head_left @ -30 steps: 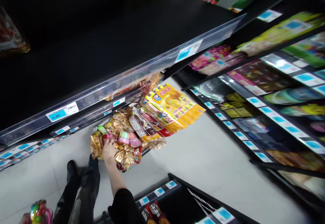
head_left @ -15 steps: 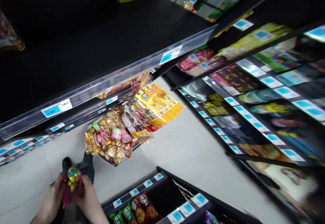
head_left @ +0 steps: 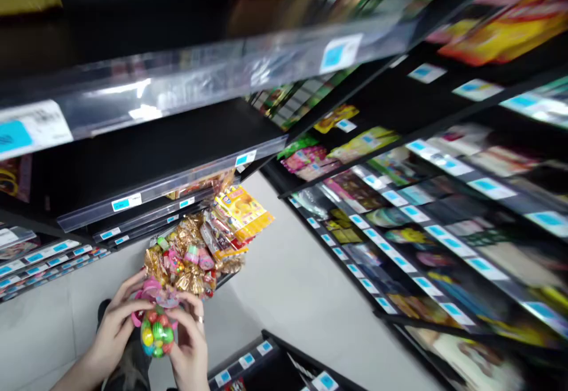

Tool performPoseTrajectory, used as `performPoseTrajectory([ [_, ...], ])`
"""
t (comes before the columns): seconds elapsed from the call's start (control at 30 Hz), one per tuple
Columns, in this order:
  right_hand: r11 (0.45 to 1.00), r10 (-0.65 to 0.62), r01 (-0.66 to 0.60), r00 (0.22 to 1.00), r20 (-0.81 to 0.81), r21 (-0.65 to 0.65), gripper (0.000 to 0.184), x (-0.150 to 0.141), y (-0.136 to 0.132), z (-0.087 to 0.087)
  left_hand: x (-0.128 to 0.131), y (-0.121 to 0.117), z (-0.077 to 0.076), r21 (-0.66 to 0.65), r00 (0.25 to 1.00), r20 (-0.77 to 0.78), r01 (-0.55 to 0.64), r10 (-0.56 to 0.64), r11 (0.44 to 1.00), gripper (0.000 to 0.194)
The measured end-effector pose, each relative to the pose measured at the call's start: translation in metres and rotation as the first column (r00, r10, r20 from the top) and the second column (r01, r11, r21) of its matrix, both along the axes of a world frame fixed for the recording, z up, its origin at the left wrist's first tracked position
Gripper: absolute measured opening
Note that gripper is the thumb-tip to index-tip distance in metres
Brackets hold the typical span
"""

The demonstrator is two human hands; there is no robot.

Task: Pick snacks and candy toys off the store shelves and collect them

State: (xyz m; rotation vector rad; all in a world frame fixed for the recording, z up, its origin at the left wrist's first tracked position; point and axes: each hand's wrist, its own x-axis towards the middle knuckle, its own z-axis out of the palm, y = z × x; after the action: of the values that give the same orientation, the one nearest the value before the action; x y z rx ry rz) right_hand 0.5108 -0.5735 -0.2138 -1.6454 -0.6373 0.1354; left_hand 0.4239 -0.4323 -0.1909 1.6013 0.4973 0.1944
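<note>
Candy toy gripped by both hands at near left, low over the floor: pink top and left side pinched by the left hand, right side held by the right hand, ring on one finger. Clear ball of coloured sweets is left uncovered between the hands; probably held from both sides because the shape is round and slick, and a one-sided grip could let it roll. Just beyond the hands, a heap is piled: gold-wrapped packs at left, a small pink-and-green tub among them, a yellow snack bag laid over the far right end. Dark edge shows under the heap, mostly covered; whether tray or basket cannot be told. Gold wrap seems to be bunched loosely, so slipping looks possible. Far side is closed off by a black shelf, its clear front strip fitted with price labels; a higher, blurred shelf strip is seen above it. Right side is lined by stocked racks, blurred. At near right, room is limited by a low display rack. Person's legs partly hidden below the hands.
</note>
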Motion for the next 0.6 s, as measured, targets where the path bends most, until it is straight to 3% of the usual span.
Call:
performPoseTrajectory([
  [0.1, 0.999, 0.015, -0.027, 0.956, 0.294, 0.035, 0.036, -0.006, -0.001, 0.043, -0.010, 0.001, 0.054, -0.177, 0.997, 0.072, 0.028, -0.015, 0.984, 0.025],
  [0.17, 0.999, 0.035, -0.050, 0.886, 0.462, 0.021, 0.050, -0.012, -0.004, 0.066, -0.023, 0.000, 0.087, -0.349, 0.980, 0.195, 0.115, -0.048, 0.930, 0.030],
  [0.23, 0.996, 0.079, -0.093, 0.813, 0.577, -0.006, 0.058, -0.020, -0.005, 0.087, -0.037, -0.003, 0.113, -0.444, 0.936, 0.347, 0.227, -0.068, 0.867, 0.041],
  [0.27, 0.992, 0.111, -0.119, 0.780, 0.616, -0.028, 0.059, -0.024, -0.004, 0.096, -0.045, -0.005, 0.122, -0.443, 0.917, 0.393, 0.252, -0.066, 0.860, 0.046],
  [0.37, 0.982, 0.182, -0.164, 0.699, 0.691, -0.093, 0.059, -0.041, 0.000, 0.118, -0.064, -0.009, 0.137, -0.283, 0.929, 0.367, 0.168, -0.055, 0.944, 0.044],
  [0.43, 0.984, 0.173, -0.149, 0.702, 0.691, -0.095, 0.060, -0.053, 0.002, 0.128, -0.074, -0.009, 0.142, -0.183, 0.947, 0.320, 0.100, -0.037, 0.978, 0.041],
  [0.6, 0.994, 0.107, -0.075, 0.776, 0.621, -0.076, 0.053, -0.081, 0.006, 0.140, -0.098, -0.006, 0.149, -0.233, 0.926, 0.377, 0.096, -0.001, 0.968, 0.044],
])
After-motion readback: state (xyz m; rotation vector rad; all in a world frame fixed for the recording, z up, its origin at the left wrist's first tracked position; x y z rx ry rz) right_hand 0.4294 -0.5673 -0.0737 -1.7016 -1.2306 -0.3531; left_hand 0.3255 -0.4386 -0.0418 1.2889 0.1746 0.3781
